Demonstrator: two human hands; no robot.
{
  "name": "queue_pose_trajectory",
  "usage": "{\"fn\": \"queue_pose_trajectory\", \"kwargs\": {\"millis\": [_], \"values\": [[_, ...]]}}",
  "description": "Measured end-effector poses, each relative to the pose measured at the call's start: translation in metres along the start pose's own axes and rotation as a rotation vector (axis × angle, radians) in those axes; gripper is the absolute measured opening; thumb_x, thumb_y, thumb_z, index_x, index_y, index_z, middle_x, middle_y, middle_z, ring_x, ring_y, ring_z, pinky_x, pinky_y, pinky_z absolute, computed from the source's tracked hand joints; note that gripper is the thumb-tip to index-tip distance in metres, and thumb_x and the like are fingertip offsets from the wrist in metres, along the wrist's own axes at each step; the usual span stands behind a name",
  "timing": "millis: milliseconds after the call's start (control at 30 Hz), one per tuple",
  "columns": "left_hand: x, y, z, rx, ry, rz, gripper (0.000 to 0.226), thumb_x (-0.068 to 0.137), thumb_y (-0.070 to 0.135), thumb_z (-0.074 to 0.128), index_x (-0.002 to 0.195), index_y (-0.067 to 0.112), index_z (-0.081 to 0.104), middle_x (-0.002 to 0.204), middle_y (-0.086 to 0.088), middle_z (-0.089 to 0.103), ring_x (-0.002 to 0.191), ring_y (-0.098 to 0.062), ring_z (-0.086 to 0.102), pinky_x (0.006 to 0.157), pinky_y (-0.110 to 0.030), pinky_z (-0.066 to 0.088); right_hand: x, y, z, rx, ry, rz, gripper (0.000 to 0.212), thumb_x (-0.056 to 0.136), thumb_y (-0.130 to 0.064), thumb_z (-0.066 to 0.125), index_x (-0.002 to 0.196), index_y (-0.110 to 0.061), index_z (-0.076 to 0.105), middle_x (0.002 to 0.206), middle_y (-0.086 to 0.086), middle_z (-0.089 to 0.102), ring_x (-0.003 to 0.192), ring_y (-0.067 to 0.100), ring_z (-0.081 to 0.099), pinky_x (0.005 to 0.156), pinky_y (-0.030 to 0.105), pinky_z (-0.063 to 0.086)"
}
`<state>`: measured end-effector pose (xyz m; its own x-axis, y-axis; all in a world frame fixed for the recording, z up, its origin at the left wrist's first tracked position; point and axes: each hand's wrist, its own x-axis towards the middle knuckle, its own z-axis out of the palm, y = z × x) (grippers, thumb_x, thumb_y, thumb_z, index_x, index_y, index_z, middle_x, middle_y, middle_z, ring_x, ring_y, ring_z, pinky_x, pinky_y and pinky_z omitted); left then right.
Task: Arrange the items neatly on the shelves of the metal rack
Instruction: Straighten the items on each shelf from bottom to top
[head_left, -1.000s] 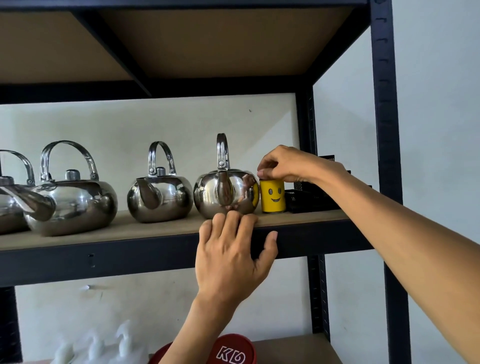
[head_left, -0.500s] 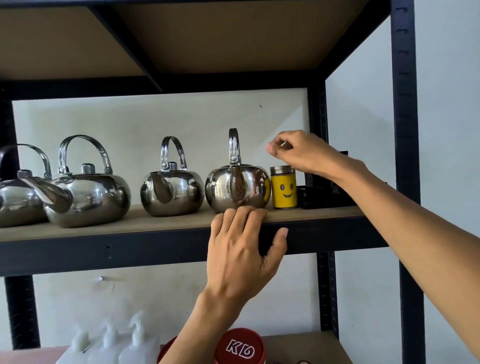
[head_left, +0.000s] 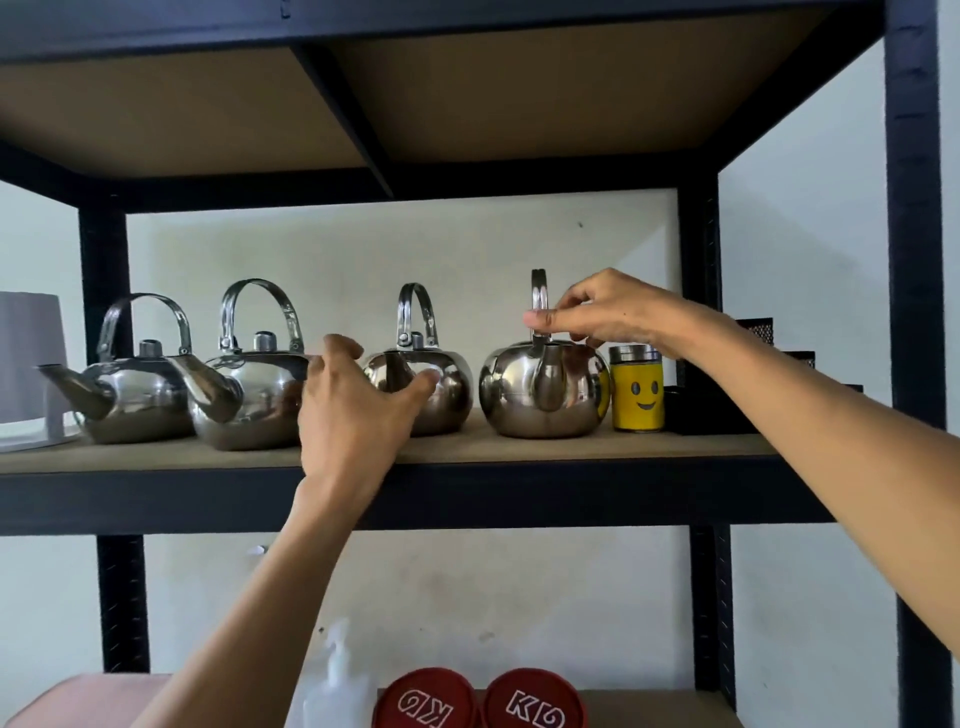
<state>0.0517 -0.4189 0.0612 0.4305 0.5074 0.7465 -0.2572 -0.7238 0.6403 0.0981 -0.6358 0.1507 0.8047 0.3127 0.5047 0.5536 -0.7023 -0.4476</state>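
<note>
Right hand (head_left: 613, 317) moved: seemingly pinching kettle handle (head_left: 539, 301).

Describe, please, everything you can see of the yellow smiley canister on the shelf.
The yellow smiley canister is a small upright cylinder with a black smiling face printed on its front and a shiny metal-looking lid. It stands on the shelf board between the rightmost kettle and a black mesh organizer. No hand touches it.

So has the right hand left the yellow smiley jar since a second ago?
Yes. The right hand has shifted left off the yellow smiley jar and now pinches the handle of the rightmost kettle beside it.
</note>
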Motion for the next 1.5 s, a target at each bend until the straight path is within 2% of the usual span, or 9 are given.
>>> {"fn": "queue_pose_trajectory", "kwargs": {"millis": [100, 233, 400, 567, 733, 867, 1033, 1167, 1500], "values": [[0.007, 0.001, 0.004, 0.019, -0.039, 0.009, 0.064, 0.072, 0.054, 0.077, 0.114, 0.011, 0.056, 0.105, -0.007, 0.065, 0.102, -0.027, 0.058, 0.077, -0.032, 0.043, -0.001, -0.002, 0.005, 0.012, -0.017, -0.007, 0.055, 0.076, -0.057, 0.066, 0.106, -0.01, 0.066, 0.103, 0.002, 0.063, 0.085, 0.01, 0.054, 0.077, 0.027, 0.039], [0.011, 0.003, 0.008, 0.055, -0.028, 0.056, 0.036, 0.08, 0.044, 0.073, 0.091, 0.011, 0.066, 0.083, -0.002, 0.065, 0.087, -0.028, 0.06, 0.069, -0.031, 0.041, 0.0, -0.002, 0.008, 0.024, 0.024, -0.01, 0.048, 0.078, -0.048, 0.07, 0.107, -0.01, 0.064, 0.103, -0.001, 0.056, 0.099, 0.015, 0.048, 0.082, 0.03, 0.034], [0.01, 0.002, 0.005, 0.034, -0.013, 0.095, 0.032, 0.086, 0.029, 0.07, 0.067, 0.005, 0.061, 0.059, 0.0, 0.055, 0.062, -0.019, 0.048, 0.061, -0.029, 0.03, 0.003, -0.002, 0.016, 0.001, 0.079, -0.035, 0.047, 0.076, -0.048, 0.072, 0.101, -0.01, 0.064, 0.088, -0.004, 0.06, 0.079, 0.008, 0.053, 0.073, 0.029, 0.041], [0.011, -0.001, -0.001, -0.044, 0.026, 0.115, 0.036, 0.08, 0.027, 0.074, 0.063, -0.001, 0.061, 0.056, -0.01, 0.058, 0.065, -0.028, 0.054, 0.062, -0.03, 0.028, 0.006, -0.006, 0.022, -0.023, 0.113, -0.052, 0.047, 0.075, -0.05, 0.072, 0.099, -0.01, 0.065, 0.091, -0.003, 0.06, 0.087, 0.014, 0.054, 0.08, 0.032, 0.044], [0.004, 0.0, -0.011, -0.043, 0.057, 0.14, 0.038, 0.083, 0.027, 0.073, 0.066, -0.005, 0.06, 0.061, -0.012, 0.058, 0.058, -0.007, 0.037, 0.061, -0.025, 0.026, 0.005, -0.005, 0.024, -0.046, 0.13, -0.066, 0.051, 0.075, -0.053, 0.071, 0.101, -0.01, 0.065, 0.095, -0.002, 0.058, 0.086, 0.012, 0.052, 0.081, 0.033, 0.044], [0.003, 0.0, -0.016, -0.062, 0.055, 0.14, 0.038, 0.082, 0.027, 0.074, 0.067, -0.006, 0.061, 0.059, -0.011, 0.058, 0.054, -0.008, 0.037, 0.059, 0.001, 0.03, 0.005, -0.006, 0.023, -0.049, 0.127, -0.061, 0.051, 0.075, -0.054, 0.071, 0.1, -0.011, 0.065, 0.099, 0.0, 0.06, 0.09, 0.015, 0.053, 0.082, 0.033, 0.044], [0.001, -0.002, -0.016, -0.081, 0.074, 0.141, 0.037, 0.08, 0.028, 0.076, 0.061, 0.002, 0.06, 0.053, -0.007, 0.056, 0.054, -0.013, 0.045, 0.059, -0.002, 0.031, 0.005, -0.006, 0.022, -0.031, 0.121, -0.038, 0.047, 0.074, -0.052, 0.072, 0.099, -0.013, 0.065, 0.096, -0.003, 0.06, 0.093, 0.015, 0.055, 0.085, 0.035, 0.046], [-0.003, -0.003, -0.014, -0.104, 0.095, 0.134, 0.029, 0.078, 0.036, 0.078, 0.069, 0.011, 0.065, 0.059, 0.006, 0.059, 0.062, -0.011, 0.051, 0.068, -0.018, 0.025, 0.006, -0.006, 0.023, -0.035, 0.129, -0.029, 0.047, 0.074, -0.052, 0.072, 0.1, -0.014, 0.064, 0.094, -0.004, 0.058, 0.095, 0.016, 0.055, 0.091, 0.039, 0.047], [-0.007, -0.005, -0.013, -0.138, 0.095, 0.117, 0.021, 0.08, 0.033, 0.076, 0.068, 0.024, 0.062, 0.062, 0.016, 0.056, 0.07, -0.006, 0.048, 0.077, -0.018, 0.021, 0.009, -0.003, 0.024, 0.01, 0.126, -0.046, 0.046, 0.075, -0.047, 0.073, 0.102, -0.011, 0.064, 0.083, -0.008, 0.054, 0.091, 0.017, 0.054, 0.087, 0.037, 0.046]]}}
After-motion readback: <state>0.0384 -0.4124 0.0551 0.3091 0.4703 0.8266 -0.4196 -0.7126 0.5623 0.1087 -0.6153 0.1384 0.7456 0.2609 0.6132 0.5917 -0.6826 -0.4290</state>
